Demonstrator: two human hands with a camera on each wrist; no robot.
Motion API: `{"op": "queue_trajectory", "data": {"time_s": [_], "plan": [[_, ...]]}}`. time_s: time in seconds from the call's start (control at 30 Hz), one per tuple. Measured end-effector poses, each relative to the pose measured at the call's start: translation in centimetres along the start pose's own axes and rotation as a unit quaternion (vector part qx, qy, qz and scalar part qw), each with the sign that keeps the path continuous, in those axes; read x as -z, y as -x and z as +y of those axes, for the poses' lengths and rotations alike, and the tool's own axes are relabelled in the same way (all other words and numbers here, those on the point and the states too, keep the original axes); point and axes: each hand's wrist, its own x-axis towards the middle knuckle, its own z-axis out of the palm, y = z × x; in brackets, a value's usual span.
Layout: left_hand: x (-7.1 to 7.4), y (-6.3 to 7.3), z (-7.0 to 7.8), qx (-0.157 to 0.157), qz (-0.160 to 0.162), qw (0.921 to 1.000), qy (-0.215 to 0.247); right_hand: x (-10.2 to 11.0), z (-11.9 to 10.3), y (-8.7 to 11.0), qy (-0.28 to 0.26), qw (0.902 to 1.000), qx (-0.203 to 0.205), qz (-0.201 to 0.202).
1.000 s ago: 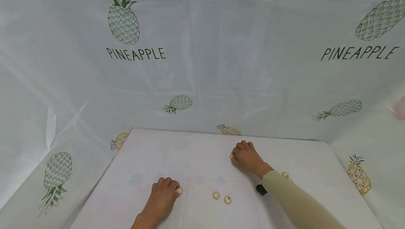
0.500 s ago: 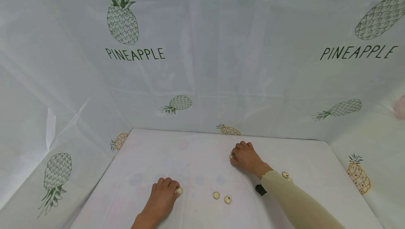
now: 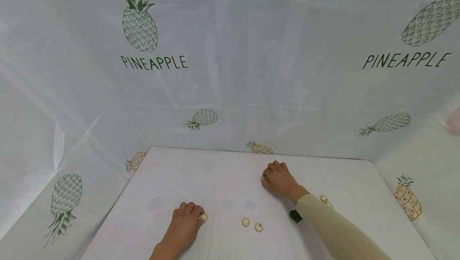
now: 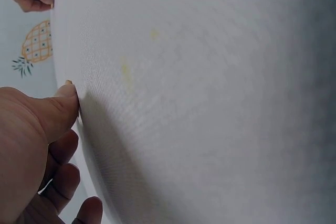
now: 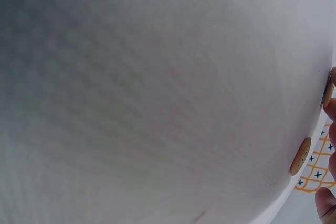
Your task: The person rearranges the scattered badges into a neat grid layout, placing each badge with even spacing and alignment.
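My left hand (image 3: 184, 225) reaches in at the front left of the white-covered table, its fingers pinching a small pale wooden disc (image 3: 204, 217). Toward the far side, my right hand (image 3: 280, 178) has bent fingers and holds another wooden disc (image 3: 263, 177), partly hidden by them. In the left wrist view, the left thumb (image 4: 60, 108) is low at the cloth, with a sliver of disc at its tip. At the right wrist view's edge, fingers (image 5: 331, 111) touch one disc (image 5: 328, 92), while a second disc (image 5: 301, 157) sits below it.
Two discs with dark marks, a left one (image 3: 245, 222) and a right one (image 3: 258, 227), lie between the hands. Two more, one upper disc (image 3: 324, 199) and one partly covered, are beside the right sleeve (image 3: 334, 224). A pineapple-print sheet (image 3: 230, 72) rises behind the table (image 3: 169, 172).
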Motion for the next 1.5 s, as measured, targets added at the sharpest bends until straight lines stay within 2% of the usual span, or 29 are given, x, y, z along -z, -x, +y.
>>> {"op": "queue_trajectory", "data": {"time_s": [0.93,1.23,1.5], "plan": [[-0.6,0.1,0.1,-0.002,0.002,0.9999,0.010,0.0,0.0,0.6,0.007,0.9998,-0.017,0.001],[-0.2,0.1,0.3,-0.006,0.007,0.9999,0.007,0.9,0.5,1.6,0.040,0.9992,-0.004,-0.002],[-0.1,0.0,0.1,-0.002,0.002,1.0000,0.003,1.8,1.3,2.8,0.056,0.9981,0.012,0.024]]}}
